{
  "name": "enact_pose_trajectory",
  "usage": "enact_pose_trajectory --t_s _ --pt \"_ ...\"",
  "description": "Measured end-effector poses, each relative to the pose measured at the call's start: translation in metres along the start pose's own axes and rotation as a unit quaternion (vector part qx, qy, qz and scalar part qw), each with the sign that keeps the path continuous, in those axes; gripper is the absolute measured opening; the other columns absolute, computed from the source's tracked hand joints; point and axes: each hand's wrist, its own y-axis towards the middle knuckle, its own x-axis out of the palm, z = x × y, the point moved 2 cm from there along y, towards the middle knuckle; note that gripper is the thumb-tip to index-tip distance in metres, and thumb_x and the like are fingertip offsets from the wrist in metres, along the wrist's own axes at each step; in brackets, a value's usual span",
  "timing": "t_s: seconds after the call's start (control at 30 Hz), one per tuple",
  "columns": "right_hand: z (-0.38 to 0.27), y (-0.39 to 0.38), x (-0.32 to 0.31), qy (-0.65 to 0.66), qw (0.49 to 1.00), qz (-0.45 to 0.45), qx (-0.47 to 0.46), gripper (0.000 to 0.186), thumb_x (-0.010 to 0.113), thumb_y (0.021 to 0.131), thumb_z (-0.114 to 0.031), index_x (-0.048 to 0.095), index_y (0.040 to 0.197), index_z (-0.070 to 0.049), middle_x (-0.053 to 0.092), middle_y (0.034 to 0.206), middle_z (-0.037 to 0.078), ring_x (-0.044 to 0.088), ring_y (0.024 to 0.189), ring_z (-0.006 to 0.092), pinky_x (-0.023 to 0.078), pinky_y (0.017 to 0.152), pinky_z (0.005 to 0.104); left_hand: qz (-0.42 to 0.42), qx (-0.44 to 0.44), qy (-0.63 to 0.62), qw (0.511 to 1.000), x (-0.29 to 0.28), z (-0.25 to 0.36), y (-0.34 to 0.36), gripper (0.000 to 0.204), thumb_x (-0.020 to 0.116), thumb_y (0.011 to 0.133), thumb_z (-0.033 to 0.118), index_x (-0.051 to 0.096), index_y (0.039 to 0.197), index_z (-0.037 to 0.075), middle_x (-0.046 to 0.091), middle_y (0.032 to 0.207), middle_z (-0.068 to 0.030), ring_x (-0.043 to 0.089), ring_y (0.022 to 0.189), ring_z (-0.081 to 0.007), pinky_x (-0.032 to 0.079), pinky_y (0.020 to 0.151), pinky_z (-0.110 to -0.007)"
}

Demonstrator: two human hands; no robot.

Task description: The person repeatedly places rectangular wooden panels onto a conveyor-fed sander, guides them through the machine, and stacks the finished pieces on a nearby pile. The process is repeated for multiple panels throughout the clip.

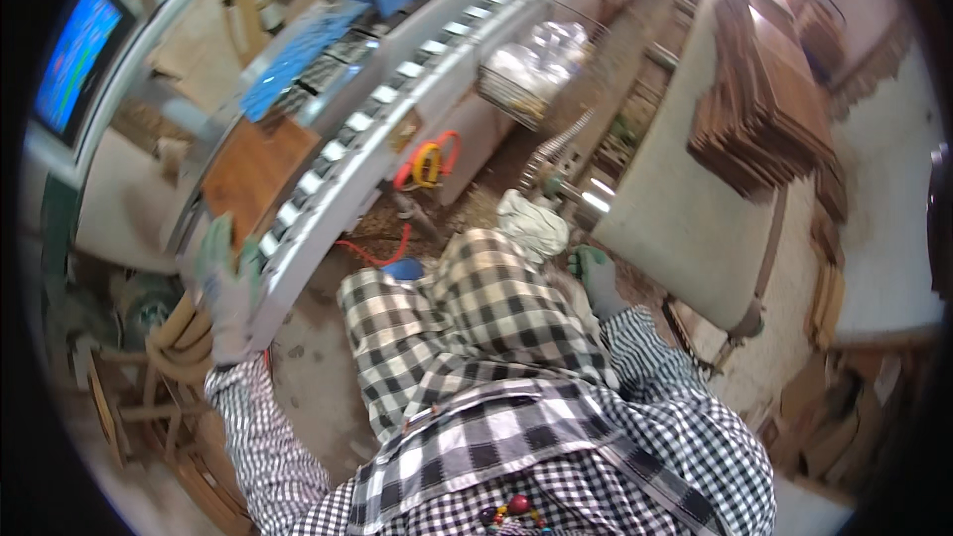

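At the left, my left hand (227,290), in a grey glove with green fingertips, is open with its fingers stretched out. Its fingertips reach the near end of a brown wooden board (256,175), which lies along the roller conveyor (342,151). Beyond that board is a glossy blue-topped piece (303,52). My right hand (596,278), in a similar glove, is low beside my right knee, next to a crumpled white cloth (533,225). Its fingers look curled; whether they hold anything is hidden.
A stack of brown boards (764,89) rests on the pale belt conveyor (685,208) at right. A wire basket (516,89) with clear plastic hangs beside the rollers, near a yellow-and-red hose coil (427,164). A lit screen (77,65) stands far left; a wooden stool (164,387) is below.
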Motion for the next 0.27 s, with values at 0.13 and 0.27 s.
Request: enact_pose_trajectory --t_s 0.13,0.27 --pt "0.095 0.015 -0.035 0.200 0.947 -0.058 0.246 0.033 0.058 0.102 -0.032 0.069 0.108 -0.001 0.068 0.085 0.011 0.065 0.069 0.0229 0.055 0.064 0.0361 -0.081 -0.124 -0.149 0.978 0.000 -0.004 0.005 0.052 0.059 0.106 0.029 0.049 0.149 0.002 0.050 0.153 -0.0159 0.047 0.142 -0.0279 0.036 0.119 -0.039" --pt "0.073 0.034 -0.006 0.045 0.914 0.089 0.392 0.048 0.063 0.097 -0.048 0.069 0.110 -0.002 0.067 0.084 0.012 0.064 0.066 0.0238 0.055 0.063 0.0415 -0.081 -0.127 -0.153 0.977 0.008 -0.014 0.000 0.052 0.057 0.107 0.025 0.046 0.150 -0.001 0.048 0.155 -0.0152 0.045 0.143 -0.0250 0.036 0.119 -0.037"
